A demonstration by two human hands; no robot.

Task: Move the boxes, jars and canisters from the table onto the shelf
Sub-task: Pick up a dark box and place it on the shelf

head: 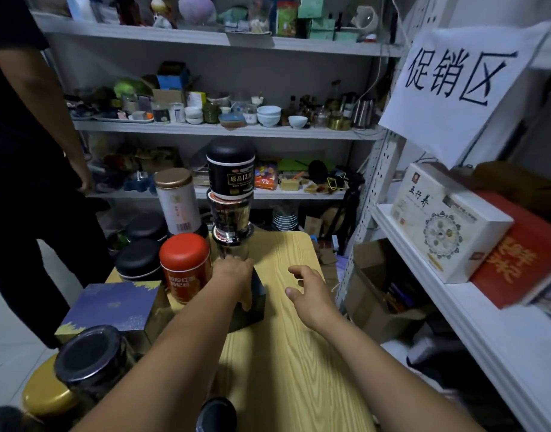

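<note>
Left grip: we have our left grip (233, 274) clasped over the top of the black box (253, 307), fingers curled down its near side.
Right grip: our right grip (308, 289) is released, fingers loosely spread, above the bare counter (299, 353) just right of the box and apart from it.
Black box: it stands about mid-counter, toward the left edge. We see it as plain, dark and square-cornered.
In the way: a red canister (184, 266) stands just left of the box, beside our left wrist. A jar stack (232, 216) rises just behind the box, with a black jar (230, 169) on top.
Left edge: we see a white canister (175, 201) with a gold lid, two black tins (140, 260) and a blue box (112, 304).
Near-left corner: a dark jar (93, 360) with a black lid.
Shelf: the shelf (473, 332) runs along the counter's right side, carrying a white box (448, 226) leaning on a red box (517, 266). A paper sign (455, 85) hangs above them.
Bystander: a person (18, 151) in dark clothes stands left of the counter.
</note>
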